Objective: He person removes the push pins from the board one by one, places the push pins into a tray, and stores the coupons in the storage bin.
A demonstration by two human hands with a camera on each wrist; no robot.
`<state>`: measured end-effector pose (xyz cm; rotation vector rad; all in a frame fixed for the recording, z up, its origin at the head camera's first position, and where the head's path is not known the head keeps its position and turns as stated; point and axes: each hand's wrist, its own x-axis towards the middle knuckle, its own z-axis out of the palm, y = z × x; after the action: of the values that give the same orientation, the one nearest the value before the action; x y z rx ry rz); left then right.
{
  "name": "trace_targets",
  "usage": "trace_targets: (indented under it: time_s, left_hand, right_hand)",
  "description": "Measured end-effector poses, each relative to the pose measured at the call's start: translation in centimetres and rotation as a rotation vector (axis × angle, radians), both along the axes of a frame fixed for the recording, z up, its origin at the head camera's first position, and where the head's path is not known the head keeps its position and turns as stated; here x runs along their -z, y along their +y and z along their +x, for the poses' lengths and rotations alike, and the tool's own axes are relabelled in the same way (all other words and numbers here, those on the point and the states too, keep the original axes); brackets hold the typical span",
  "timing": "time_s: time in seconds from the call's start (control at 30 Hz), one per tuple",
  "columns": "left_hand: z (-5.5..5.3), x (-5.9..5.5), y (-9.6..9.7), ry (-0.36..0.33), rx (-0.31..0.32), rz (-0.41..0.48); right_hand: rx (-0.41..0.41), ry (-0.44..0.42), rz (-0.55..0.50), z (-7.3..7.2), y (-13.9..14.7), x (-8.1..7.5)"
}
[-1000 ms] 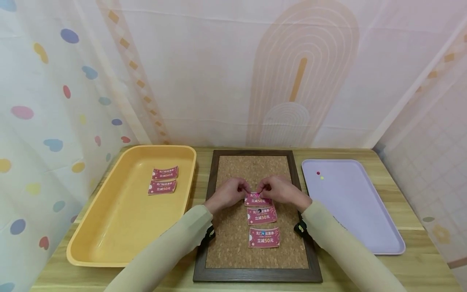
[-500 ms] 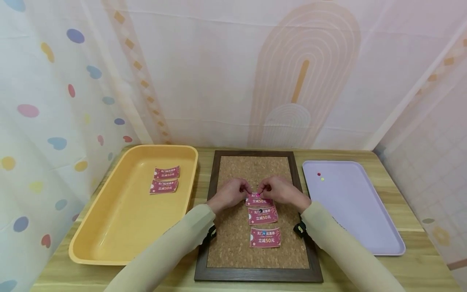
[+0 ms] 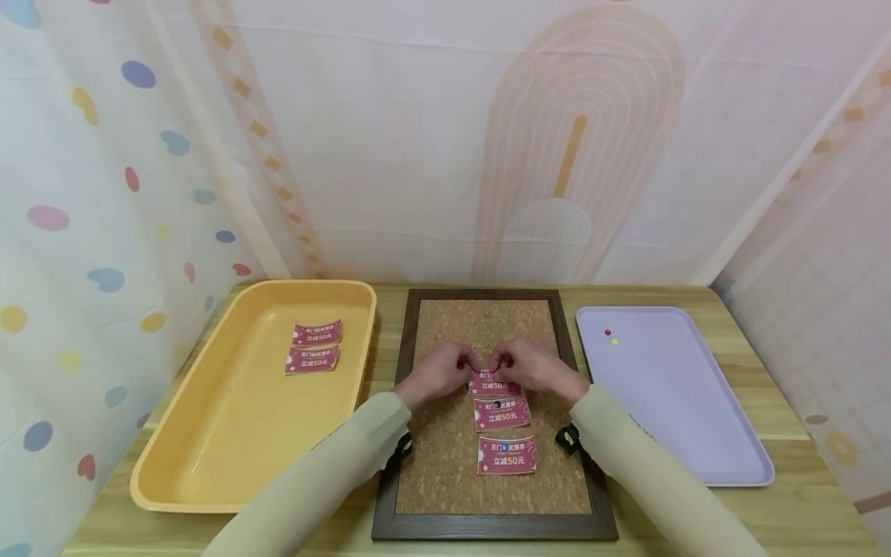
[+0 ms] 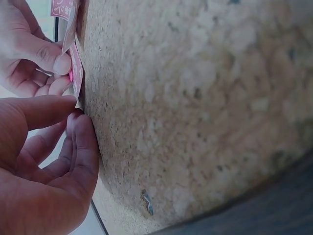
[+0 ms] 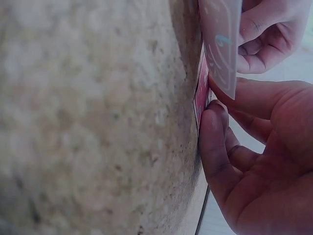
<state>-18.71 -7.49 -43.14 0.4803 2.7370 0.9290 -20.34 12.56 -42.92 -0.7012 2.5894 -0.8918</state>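
Note:
On the cork board, several red-and-white coupons form a column. My left hand pinches the upper left corner of the top coupon between thumb and fingers. From the other side my right hand pinches a pink push pin at that coupon's upper edge, its fingertips close over the cork. Just below lies a coupon with a black push pin in it. Lower down, another coupon bears a blue push pin. In the head view my right fingers mostly hide the pink pin.
Left of the board stands a yellow tray with two coupons inside. A lilac tray on the right holds a red pin and a yellow pin. The board's dark frame rests on the wooden table.
Both hands stay at the top coupon. My right fingers have shifted slightly over the pink pin, which showed between them before and is now mostly covered in the head view.

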Motion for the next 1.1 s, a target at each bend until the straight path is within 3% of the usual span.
trace_targets:
  time_s: [1.1]
  left_hand:
    - [-0.30,0.17,-0.50,-0.026,0.027,0.046]
  right_hand:
    - [-0.031,0.000,-0.014,0.08,0.06,0.14]
